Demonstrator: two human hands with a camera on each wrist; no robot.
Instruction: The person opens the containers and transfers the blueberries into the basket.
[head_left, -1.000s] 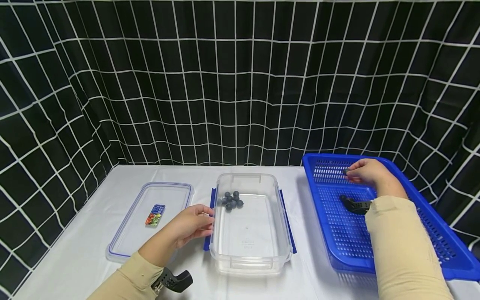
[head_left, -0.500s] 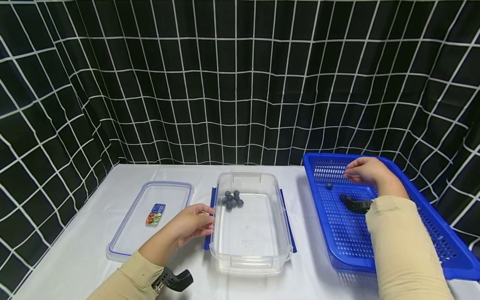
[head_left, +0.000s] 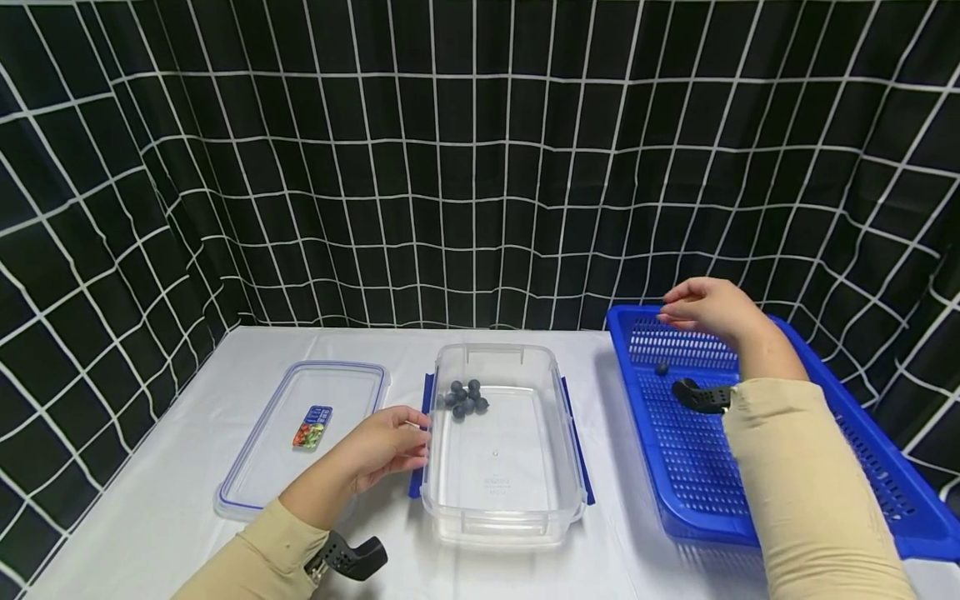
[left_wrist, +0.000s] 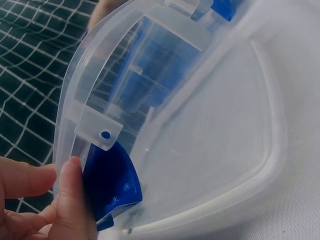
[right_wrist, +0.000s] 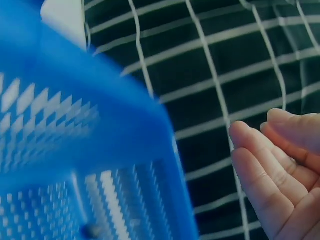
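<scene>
Fingertips of the right hand (head_left: 712, 312) are parted, empty, near a perforated blue plastic basket (head_left: 705, 471) walling in one small dark ball (head_left: 662, 368), while a clear rectangular plastic box (head_left: 502, 517) of similar balls (head_left: 469, 406) is pinched by the left hand (head_left: 384, 447).

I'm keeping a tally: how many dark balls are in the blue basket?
1 visible: the ball is inside the basket, near its far left corner in the head view. The right arm may hide others.

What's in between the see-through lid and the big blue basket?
The clear box with dark balls inside, plus the left hand at its side, in the head view.
</scene>
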